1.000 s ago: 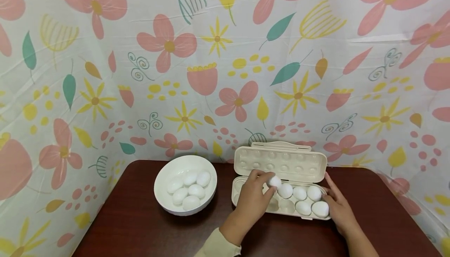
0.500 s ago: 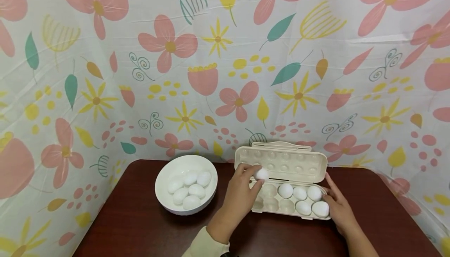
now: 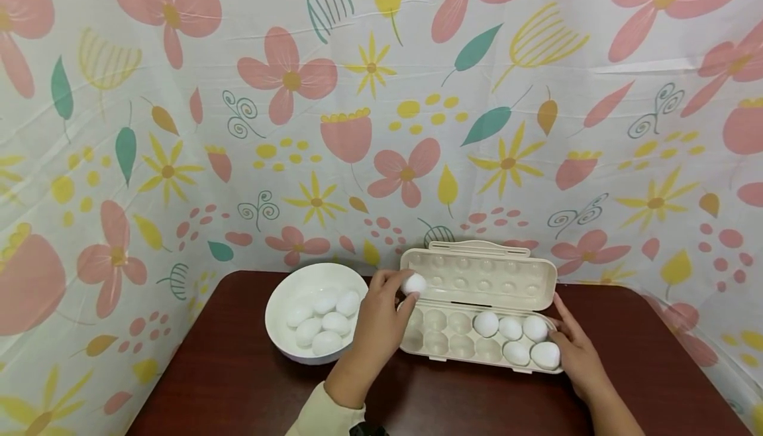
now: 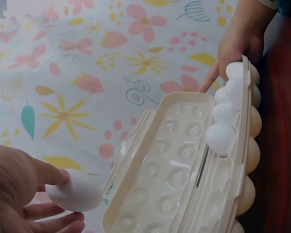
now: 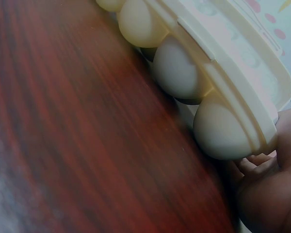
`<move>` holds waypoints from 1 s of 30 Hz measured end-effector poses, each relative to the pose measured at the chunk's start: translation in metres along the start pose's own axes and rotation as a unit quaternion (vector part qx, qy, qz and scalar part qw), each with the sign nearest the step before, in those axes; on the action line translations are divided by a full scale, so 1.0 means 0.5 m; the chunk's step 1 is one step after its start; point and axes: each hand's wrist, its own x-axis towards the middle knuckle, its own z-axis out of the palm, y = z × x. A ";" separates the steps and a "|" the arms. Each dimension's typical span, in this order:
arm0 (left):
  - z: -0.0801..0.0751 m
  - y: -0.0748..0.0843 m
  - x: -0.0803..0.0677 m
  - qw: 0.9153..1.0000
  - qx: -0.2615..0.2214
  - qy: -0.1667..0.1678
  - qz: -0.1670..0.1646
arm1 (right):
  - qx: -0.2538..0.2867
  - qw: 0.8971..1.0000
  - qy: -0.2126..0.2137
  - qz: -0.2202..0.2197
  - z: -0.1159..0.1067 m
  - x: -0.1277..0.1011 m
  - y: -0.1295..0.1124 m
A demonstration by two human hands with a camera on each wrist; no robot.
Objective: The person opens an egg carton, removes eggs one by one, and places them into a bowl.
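My left hand [image 3: 377,320] pinches a white egg [image 3: 414,283] in its fingertips, lifted above the left end of the open cream egg carton [image 3: 444,353]. That egg [image 4: 73,190] shows between my thumb and fingers in the left wrist view, beside the carton lid [image 4: 160,160]. Several white eggs [image 3: 516,341] sit in the carton's right cells; its left cells are bare. My right hand [image 3: 573,350] rests against the carton's right end, fingers straight along it. In the right wrist view the carton's underside [image 5: 184,73] stands on the dark wood table [image 5: 63,136].
A white bowl [image 3: 285,297] holding several white eggs [image 3: 324,322] stands left of the carton on the dark table [image 3: 226,383]. A floral cloth [image 3: 357,105] hangs close behind and on both sides.
My left hand lifted an egg out of the carton's back row and carried it left and up toward the bowl. The right hand stayed at the carton's right end.
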 end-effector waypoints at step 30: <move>-0.102 -0.072 -0.001 0.996 0.049 0.061 -0.053 | 0.018 1.000 -0.009 -0.008 -0.004 0.004 0.009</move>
